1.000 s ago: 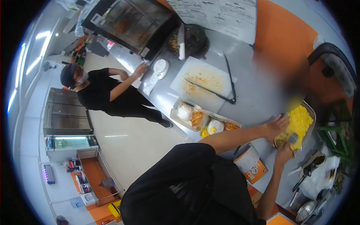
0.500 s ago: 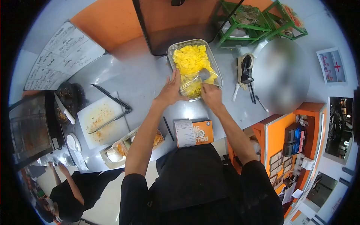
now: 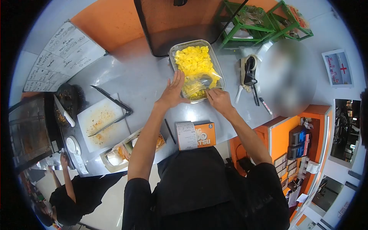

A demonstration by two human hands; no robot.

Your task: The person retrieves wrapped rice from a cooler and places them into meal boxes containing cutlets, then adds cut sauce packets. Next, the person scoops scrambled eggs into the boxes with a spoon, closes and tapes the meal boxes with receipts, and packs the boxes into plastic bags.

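Observation:
A clear rectangular container (image 3: 222, 75) stands on the steel counter, with chopped yellow food (image 3: 193, 59) in it that looks like scrambled egg. My left hand (image 3: 173, 90) rests against its left near corner, fingers stretched out and thumb spread along the near rim. At the near right corner my right hand (image 3: 220, 100) is closed round the handle of a spoon (image 3: 206, 81). The spoon's bowl dips into the yellow food near clear plastic wrap. Close to my body lies an orange box (image 3: 207, 134) with a paper slip (image 3: 186, 136) on it.
To the left are a white cutting board (image 3: 101, 126), black tongs (image 3: 111, 99), a knife (image 3: 64, 111) and an open food box (image 3: 115, 159). A tape dispenser (image 3: 250, 71) and green racks (image 3: 245, 27) stand right. Another person (image 3: 76, 195) is at lower left.
My right hand has shifted slightly right and down with the spoon, its wrist turning outward. My left hand stays at the container's corner. The other person's hand has risen.

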